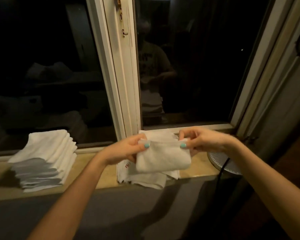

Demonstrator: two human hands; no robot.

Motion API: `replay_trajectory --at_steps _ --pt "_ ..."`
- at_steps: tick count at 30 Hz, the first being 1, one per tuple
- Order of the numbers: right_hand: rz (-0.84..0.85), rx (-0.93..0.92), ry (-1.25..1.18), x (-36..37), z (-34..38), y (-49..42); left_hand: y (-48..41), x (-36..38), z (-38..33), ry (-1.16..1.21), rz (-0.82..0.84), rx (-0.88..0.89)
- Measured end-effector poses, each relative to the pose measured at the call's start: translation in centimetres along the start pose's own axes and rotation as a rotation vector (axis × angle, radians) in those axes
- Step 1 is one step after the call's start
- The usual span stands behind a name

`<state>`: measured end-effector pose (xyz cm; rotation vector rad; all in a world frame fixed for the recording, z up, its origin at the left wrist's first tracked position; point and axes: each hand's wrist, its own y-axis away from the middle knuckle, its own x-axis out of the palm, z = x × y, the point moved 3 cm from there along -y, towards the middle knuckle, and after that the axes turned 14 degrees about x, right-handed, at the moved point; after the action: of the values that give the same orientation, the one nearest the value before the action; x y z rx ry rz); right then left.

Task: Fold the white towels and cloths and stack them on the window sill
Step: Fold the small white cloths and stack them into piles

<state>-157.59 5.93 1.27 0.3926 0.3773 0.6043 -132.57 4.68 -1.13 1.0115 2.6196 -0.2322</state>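
**Small folded cloth pinched by both hands above the window sill**

At about 8 o'clock in the view, a stack of folded white towels (43, 160) rests on the window sill (93, 163), with its near layers in shadow. It lies at 9 o'clock of the left hand, well apart from it.

At centre, the left hand (126, 149) pinches the upper left corner of a small folded white cloth (163, 158). The thumb lies on the near face and the fingers curl behind; the thumbnail is painted turquoise.

The cloth hangs between the two hands — its body at 4 o'clock of the left hand and 7 o'clock of the right hand (197, 141). At 6 o'clock of the cloth, a loose pile of white cloths (145, 179) lies on the sill, one edge overhanging the front lip. A small red mark shows on the piece at the pile's left side. The held cloth overlaps this pile in the view, but whether its lower edge touches the pile cannot be told.

The right hand pinches the upper right corner of the cloth in the same way, with a turquoise thumbnail on the near face and the fingers curled behind.

At 3 o'clock of the cloth, a grey ribbed disc (220, 163) sits at the right end of the sill. A black cable (221, 175) runs from it down past the sill edge.

At 12 o'clock, a pale window post (121, 66) stands between two dark panes.
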Motion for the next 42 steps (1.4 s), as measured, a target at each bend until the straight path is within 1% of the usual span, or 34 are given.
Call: replay_trajectory --at_steps 2,3,7,10,12,15,17,21,24,28,31,36,38,40,42 --pt "-0.061 0.069 0.027 0.1 -1.3 -1.6 0.0 0.3 2.1 0.008 -0.038 -0.044" --pt "-0.111 0.072 0.026 -0.2 -1.7 -2.4 -0.1 0.3 2.5 0.022 -0.094 -0.036" --pt "-0.325 -0.019 -0.009 -1.3 -0.9 -4.5 -1.8 -1.2 2.3 0.052 -0.374 0.001" --pt "-0.501 -0.064 0.014 -2.4 0.5 -6.3 -4.0 -2.6 2.1 -0.02 -0.491 -0.008" --pt "-0.605 -0.039 0.062 -3.5 1.0 -8.1 -5.9 -3.5 2.4 -0.083 -0.52 -0.044" --pt "-0.678 0.057 0.098 -4.7 0.6 -11.2 -8.0 -4.4 3.6 -0.09 -0.503 -0.118" --pt "-0.712 0.12 0.145 -5.0 0.0 -12.7 -9.0 -4.5 4.9 -0.152 -0.472 -0.157" --pt "-0.707 0.249 0.249 -4.7 -1.4 -14.6 -9.9 -4.4 8.0 -0.294 -0.479 -0.211" --pt "-0.682 0.291 0.332 -4.5 -2.1 -14.8 -9.8 -4.6 8.9 -0.311 -0.405 -0.181" --pt "-0.678 0.3 0.354 -4.6 -2.8 -14.4 -10.0 -5.2 8.7 -0.186 -0.299 -0.105" --pt "-0.664 0.311 0.334 -4.8 -3.2 -13.8 -10.3 -5.3 8.5 -0.155 -0.176 -0.119" --pt "-0.739 0.27 0.224 -4.0 -3.8 -12.3 -10.3 -5.7 8.5 -0.087 -0.097 -0.213" --pt "-0.741 0.293 0.191 -3.5 -3.8 -11.5 -10.3 -5.6 8.5 -0.127 -0.078 -0.216" --pt "-0.689 0.33 0.136 -2.8 -3.6 -10.7 -10.3 -5.5 8.4 -0.248 -0.054 -0.2" --pt "-0.637 0.374 0.115 -2.1 -3.4 -9.7 -10.1 -5.4 8.6 -0.323 -0.01 -0.217"
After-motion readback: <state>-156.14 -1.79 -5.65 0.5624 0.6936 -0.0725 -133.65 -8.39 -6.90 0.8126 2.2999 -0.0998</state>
